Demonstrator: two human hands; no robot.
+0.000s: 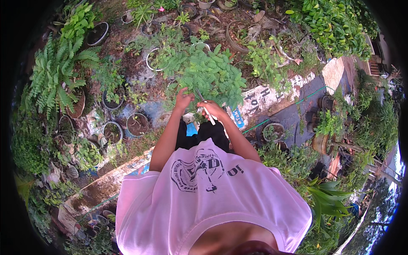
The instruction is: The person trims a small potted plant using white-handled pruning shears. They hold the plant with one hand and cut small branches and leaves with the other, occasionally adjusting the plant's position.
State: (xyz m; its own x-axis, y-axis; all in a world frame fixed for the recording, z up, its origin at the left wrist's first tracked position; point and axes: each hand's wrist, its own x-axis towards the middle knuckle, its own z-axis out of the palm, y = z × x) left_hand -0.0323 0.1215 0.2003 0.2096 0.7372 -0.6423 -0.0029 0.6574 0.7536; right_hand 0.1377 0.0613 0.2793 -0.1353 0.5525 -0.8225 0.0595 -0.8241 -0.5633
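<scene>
My right hand (213,109) grips the white handle of a cutting tool (208,115), probably garden shears. Its narrow dark blade end points up and left into a leafy plant (213,71) with fine, feathery green leaflets. My left hand (184,100) is raised at the plant's near edge, just left of the blade. Its fingers are apart, and I see nothing held in them. Foliage stands right behind both hands and hides the lower stems.
Potted plants stand to the left, including a round pot (137,124) and a large fern (59,73). A white-painted ledge (266,95) with lettering runs to the right. Beyond it, a green hose (256,126) crosses grey ground, near another pot (274,132).
</scene>
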